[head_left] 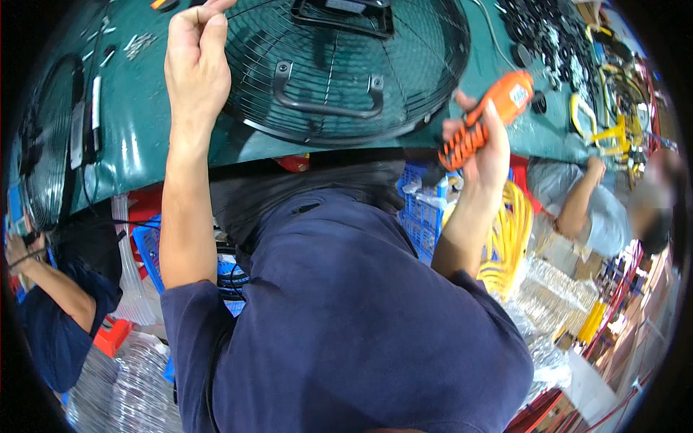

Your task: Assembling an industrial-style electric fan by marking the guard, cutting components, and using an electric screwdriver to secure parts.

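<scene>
A round black wire fan grille (411,86) lies on the green tabletop in front of me. A curved black handle (325,110) is fixed to its near side, with a screw at each end. A black frame-like bracket (343,30) sits farther in, cut off by the top edge. My left hand (197,68) is at the grille's left rim, thumb and fingers pinched together; what they hold, if anything, is hard to make out. To the right of the grille, my right hand (485,141) grips an orange and black power screwdriver (505,97), tilted and held above the table edge.
Loose screws (139,45) lie at the far left, and another grille (47,144) stands beyond them. Black small parts (521,32) crowd the back right. Co-workers sit on both sides. Below the table are blue crates (421,216) and a yellow coil (511,231).
</scene>
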{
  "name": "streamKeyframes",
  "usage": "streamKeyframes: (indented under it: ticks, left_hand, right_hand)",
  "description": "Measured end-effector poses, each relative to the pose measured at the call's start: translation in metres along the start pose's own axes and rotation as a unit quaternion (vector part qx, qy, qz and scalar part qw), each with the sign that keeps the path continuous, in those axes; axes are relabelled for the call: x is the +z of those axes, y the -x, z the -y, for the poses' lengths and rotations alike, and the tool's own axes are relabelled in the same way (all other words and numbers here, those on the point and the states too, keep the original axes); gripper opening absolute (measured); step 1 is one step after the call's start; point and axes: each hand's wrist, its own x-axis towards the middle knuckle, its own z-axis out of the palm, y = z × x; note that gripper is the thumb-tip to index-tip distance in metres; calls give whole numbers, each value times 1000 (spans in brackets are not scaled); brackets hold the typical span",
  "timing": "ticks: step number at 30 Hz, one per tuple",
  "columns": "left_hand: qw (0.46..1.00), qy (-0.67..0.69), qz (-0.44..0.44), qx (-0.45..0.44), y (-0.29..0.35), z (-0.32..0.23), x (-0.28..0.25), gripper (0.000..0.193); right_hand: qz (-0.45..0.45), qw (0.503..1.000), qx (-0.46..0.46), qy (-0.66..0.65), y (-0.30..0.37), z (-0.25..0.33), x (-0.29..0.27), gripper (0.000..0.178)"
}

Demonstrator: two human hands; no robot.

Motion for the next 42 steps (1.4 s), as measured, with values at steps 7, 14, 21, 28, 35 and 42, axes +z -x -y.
streamKeyframes:
  ticks: [7,14,21,28,35,42]
  left_hand:
    - [969,197,-124,-88,59,-41,-26,8]
    - [868,303,55,-390,126,-99,-7,17]
    - [724,439,121,-518,138,-104,35,27]
    - [704,452,117,-535,137,-101,33,30]
    - [676,507,107,-524,136,-101,36,28]
    - [674,514,114,-519,144,-96,33,24]
  right_hand:
    - [20,998,-9,-53,-5,27,-4,56]
    - [307,892,-130,-305,26,51,10,66]
    - [373,854,-210,-296,20,41,81,54]
    - [423,840,-278,-195,22,42,104,46]
    - [430,840,-269,-194,17,37,106,46]
    - [420,846,-277,-178,21,36,104,45]
